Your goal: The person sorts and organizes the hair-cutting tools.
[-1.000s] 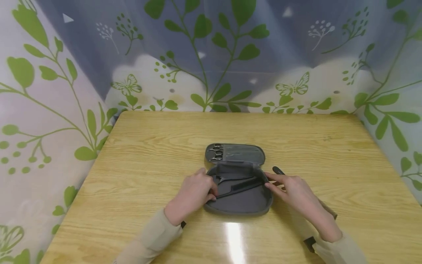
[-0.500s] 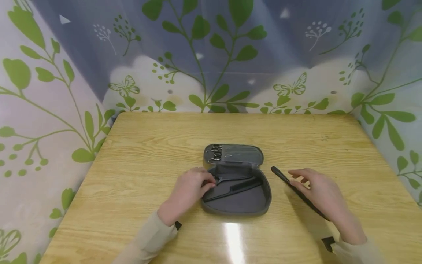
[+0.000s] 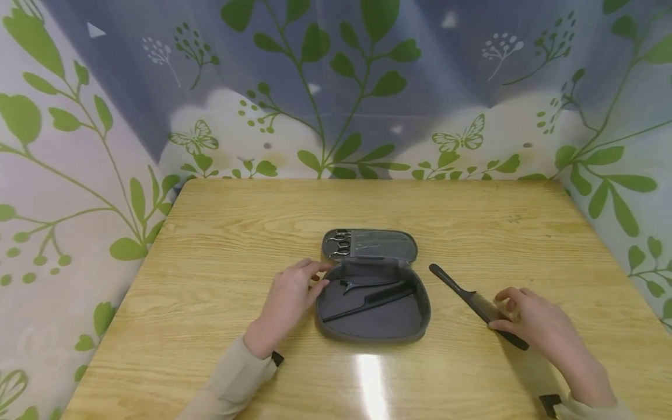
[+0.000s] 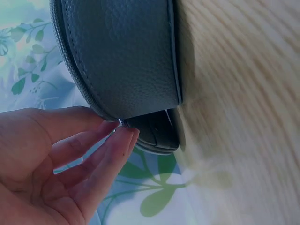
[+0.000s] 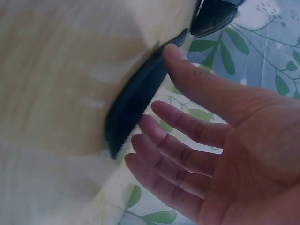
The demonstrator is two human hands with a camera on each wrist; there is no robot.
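The case (image 3: 367, 337) stands on the counter (image 3: 236, 262), in front of the person, and its lid (image 3: 385, 244) is folded open toward the back. The left hand (image 3: 283, 300) is at the left edge of the case, near the hinge; its fingers are loose and only lightly bent, with the tips against the zipped rim. Inside the case, a small comb (image 3: 385, 295) lies aslant, its thin tail pointing to the left, and behind it there is a slim dark tool (image 3: 370, 285) with a forked left end. In the lid, the metal handles of scissors (image 3: 342, 245) show at the left of a pocket. To the right of the case, well apart from it, a large comb (image 3: 469, 296) lies diagonally on the counter, the handle being the end nearer to the case. The right hand (image 3: 546, 326) is over this comb's lower part, with fingers relaxed and spread, not closed around it; whether the thumb touches the comb, I cannot tell. A leaf-patterned cloth (image 3: 210, 76) hangs behind the counter.
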